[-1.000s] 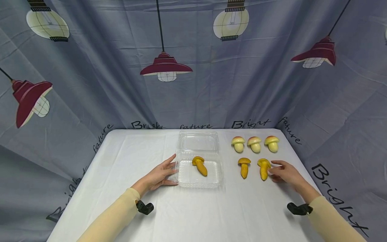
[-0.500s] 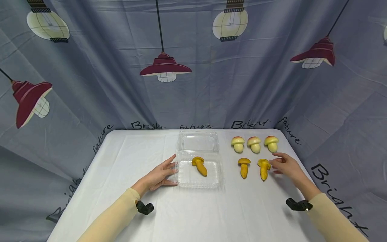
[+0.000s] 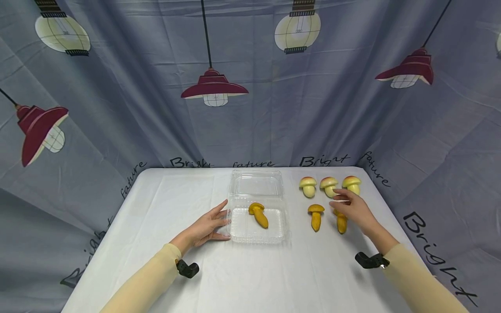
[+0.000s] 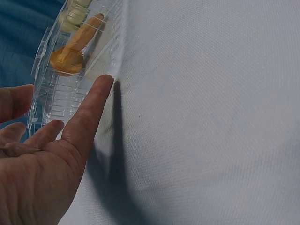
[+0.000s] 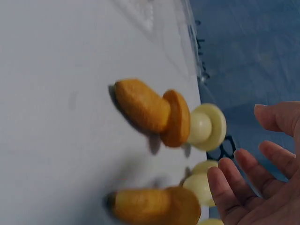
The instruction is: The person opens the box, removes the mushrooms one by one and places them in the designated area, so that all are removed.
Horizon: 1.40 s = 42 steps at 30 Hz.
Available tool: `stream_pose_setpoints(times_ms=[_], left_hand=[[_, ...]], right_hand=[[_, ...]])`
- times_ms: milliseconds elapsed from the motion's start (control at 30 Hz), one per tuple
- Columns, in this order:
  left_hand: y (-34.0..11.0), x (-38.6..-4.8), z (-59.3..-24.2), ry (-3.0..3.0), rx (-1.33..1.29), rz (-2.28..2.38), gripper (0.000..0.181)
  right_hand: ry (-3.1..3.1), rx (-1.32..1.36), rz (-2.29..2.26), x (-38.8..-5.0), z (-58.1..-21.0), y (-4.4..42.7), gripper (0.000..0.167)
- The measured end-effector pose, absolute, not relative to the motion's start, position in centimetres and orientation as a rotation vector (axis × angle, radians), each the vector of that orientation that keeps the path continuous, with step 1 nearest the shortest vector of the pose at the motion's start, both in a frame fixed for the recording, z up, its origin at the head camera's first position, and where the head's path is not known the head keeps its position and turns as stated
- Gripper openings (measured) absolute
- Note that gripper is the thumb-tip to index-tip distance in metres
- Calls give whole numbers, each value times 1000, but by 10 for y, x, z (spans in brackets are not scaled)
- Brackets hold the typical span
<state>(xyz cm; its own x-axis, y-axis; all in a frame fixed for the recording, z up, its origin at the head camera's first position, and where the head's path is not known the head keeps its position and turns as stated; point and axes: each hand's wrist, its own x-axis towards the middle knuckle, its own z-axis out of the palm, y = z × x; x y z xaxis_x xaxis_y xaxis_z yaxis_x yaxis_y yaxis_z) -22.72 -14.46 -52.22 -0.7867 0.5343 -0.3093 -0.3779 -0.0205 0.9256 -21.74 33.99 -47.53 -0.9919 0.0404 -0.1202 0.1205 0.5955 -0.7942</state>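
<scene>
A clear plastic clamshell box (image 3: 238, 234) lies with its lid raised back, one yellow-brown toy mushroom (image 3: 259, 215) inside. Against the box's left wall rests my left hand (image 3: 201, 228), fingers extended; the left wrist view shows its fingertips along the wall. My right hand (image 3: 355, 211) hovers above the right yellow-brown mushroom (image 3: 342, 225), partly covering it in the head view. Its fingers are spread and hold nothing. Left of it lies another yellow-brown mushroom (image 3: 315, 219), also seen as the upper orange mushroom (image 5: 145, 108) in the right wrist view.
Behind them, a row of pale mushrooms with reddish caps holds a left one (image 3: 308, 188), a middle one (image 3: 328, 186) and a right one (image 3: 352, 183). White cloth covers the table (image 3: 250, 278). A grey printed curtain (image 3: 250, 130) hangs around its back and sides.
My right hand has moved left and slightly away from me, from beside the right yellow-brown mushroom to above it. My left hand, the box and the mushrooms have stayed in place.
</scene>
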Motion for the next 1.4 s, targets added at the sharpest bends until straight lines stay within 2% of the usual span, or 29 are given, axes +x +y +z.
stream_pose_setpoints(times_ms=[133, 433, 667, 1033, 1400], left_hand=[[-145, -227, -522, 1636, 162, 1868, 74], [-145, -227, -522, 1640, 149, 1868, 75], [-144, -228, -524, 1637, 141, 1869, 74], [-144, -228, -524, 1640, 146, 1875, 74], [-144, -227, -523, 1624, 144, 1881, 75]], right_hand=[[2725, 72, -1382, -220, -470, 319, 66], [2697, -159, -1448, -227, -469, 285, 65], [2679, -227, -1458, -229, -472, 258, 59], [2643, -372, -1411, -226, -472, 209, 61], [2677, -429, -1294, -233, -478, 184, 62]])
